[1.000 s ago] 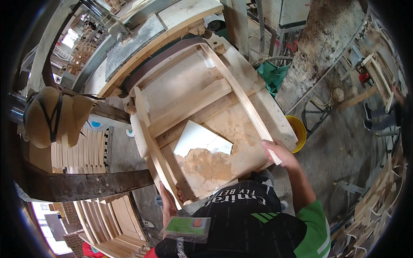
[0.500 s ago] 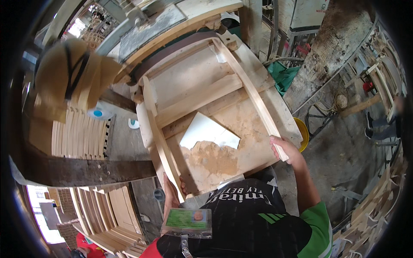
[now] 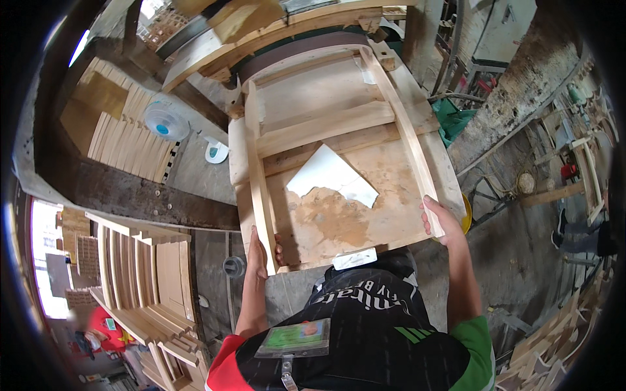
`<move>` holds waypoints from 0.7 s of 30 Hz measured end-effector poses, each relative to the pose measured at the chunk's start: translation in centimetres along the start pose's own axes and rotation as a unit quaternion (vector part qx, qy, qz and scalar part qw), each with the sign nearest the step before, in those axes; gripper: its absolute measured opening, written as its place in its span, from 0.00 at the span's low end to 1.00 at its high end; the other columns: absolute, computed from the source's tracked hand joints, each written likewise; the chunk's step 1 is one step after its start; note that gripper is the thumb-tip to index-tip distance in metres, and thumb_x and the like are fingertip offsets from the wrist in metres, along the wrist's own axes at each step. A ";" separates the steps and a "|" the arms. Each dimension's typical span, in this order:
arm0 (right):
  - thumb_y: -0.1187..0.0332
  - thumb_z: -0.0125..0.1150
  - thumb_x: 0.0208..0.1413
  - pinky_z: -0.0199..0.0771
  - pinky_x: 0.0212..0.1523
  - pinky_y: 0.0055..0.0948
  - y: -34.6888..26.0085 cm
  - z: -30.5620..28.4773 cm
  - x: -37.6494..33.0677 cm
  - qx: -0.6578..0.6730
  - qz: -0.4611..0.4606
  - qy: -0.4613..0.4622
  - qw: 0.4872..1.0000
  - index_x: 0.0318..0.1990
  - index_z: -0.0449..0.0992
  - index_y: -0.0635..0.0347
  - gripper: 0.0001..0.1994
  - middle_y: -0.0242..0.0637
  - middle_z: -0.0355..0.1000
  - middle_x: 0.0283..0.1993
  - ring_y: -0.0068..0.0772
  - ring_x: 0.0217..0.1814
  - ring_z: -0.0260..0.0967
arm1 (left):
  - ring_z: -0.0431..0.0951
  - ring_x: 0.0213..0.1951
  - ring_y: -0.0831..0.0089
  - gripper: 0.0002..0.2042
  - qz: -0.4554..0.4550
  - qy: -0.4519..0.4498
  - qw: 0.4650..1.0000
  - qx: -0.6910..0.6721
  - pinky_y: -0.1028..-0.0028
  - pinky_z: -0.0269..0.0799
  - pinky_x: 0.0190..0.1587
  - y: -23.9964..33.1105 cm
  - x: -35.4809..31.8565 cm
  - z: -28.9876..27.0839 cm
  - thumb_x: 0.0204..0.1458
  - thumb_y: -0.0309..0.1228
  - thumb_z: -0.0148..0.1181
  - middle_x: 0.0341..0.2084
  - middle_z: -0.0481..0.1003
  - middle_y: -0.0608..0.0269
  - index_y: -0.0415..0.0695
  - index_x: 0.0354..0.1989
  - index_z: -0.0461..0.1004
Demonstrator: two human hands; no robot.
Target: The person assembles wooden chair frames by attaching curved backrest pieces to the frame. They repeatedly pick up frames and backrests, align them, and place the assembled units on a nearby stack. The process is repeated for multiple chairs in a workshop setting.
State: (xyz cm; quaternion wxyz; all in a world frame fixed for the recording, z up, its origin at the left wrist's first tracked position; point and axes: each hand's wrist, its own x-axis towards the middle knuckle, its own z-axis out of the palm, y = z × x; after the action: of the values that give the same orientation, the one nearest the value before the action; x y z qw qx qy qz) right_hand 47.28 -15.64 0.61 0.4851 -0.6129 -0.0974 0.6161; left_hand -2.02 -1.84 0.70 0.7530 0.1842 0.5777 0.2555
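Left hand: your left hand (image 3: 259, 255) has its grip clenched on the near end of the left rail of the pale unfinished wooden chair frame (image 3: 326, 130), fingers wrapped over the rail.
Right hand: your right hand (image 3: 441, 221) has its grip grasping the near end of the frame's right rail, thumb on top.
Frame place: it lies flat on the sawdust-stained plywood counter (image 3: 339, 215) right in front of you, rails running away from you, cross slats between them.
Paper: a white torn-edged sheet of paper (image 3: 332, 176) lies on the counter inside the frame, just beyond a patch of sawdust.
Tag on edge: a small white rectangular label (image 3: 354, 259) sits on the counter's near edge, between your hands.
Badge: a green card in a clear sleeve (image 3: 295, 337) hangs on your chest.
Left side: a small white and blue fan (image 3: 165, 121) stands near stacked pale wooden slats (image 3: 124, 140).
Right side: a yellow round bucket (image 3: 466, 215) shows just behind your right hand; a green bag (image 3: 456, 120) lies further off.
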 end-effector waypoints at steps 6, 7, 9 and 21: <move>0.44 0.64 0.62 0.65 0.15 0.24 0.5 1.0 -1.9 -0.004 -0.028 0.001 1.000 0.42 0.72 0.56 0.23 0.29 0.68 0.23 0.21 0.17 0.64 | 0.69 0.18 0.70 0.40 0.040 0.023 0.998 0.035 0.70 0.67 0.22 1.1 -2.0 -0.6 0.60 0.73 0.38 0.20 0.71 0.63 0.42 0.47 0.73; 0.43 0.64 0.62 0.65 0.15 0.24 0.5 1.2 -2.4 -0.004 -0.029 -0.002 1.000 0.42 0.72 0.56 0.23 0.29 0.68 0.23 0.21 0.16 0.64 | 0.69 0.18 0.71 0.40 0.041 0.021 0.998 0.042 0.70 0.67 0.22 1.2 -2.4 -0.7 0.60 0.73 0.39 0.21 0.71 0.63 0.42 0.48 0.72; 0.43 0.64 0.62 0.66 0.15 0.25 0.6 1.4 -3.4 -0.003 -0.032 -0.007 0.999 0.42 0.72 0.56 0.23 0.29 0.68 0.23 0.21 0.16 0.64 | 0.69 0.18 0.71 0.40 0.040 0.016 0.998 0.041 0.70 0.67 0.23 1.4 -3.6 -1.3 0.62 0.73 0.36 0.20 0.72 0.62 0.42 0.50 0.72; 0.44 0.61 0.65 0.67 0.15 0.27 0.6 1.6 -10.8 0.007 -0.014 -0.012 1.000 0.44 0.71 0.58 0.24 0.31 0.68 0.22 0.25 0.15 0.65 | 0.70 0.17 0.72 0.37 0.056 0.032 0.993 0.099 0.72 0.68 0.21 1.6 -11.3 -1.0 0.62 0.71 0.42 0.22 0.72 0.61 0.42 0.48 0.71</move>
State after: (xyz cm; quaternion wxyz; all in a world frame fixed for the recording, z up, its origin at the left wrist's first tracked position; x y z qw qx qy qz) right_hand 43.20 -22.93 7.67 0.4970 -0.6006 -0.1073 0.6171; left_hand -5.53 -7.33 10.09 0.6964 0.2819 0.6129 0.2448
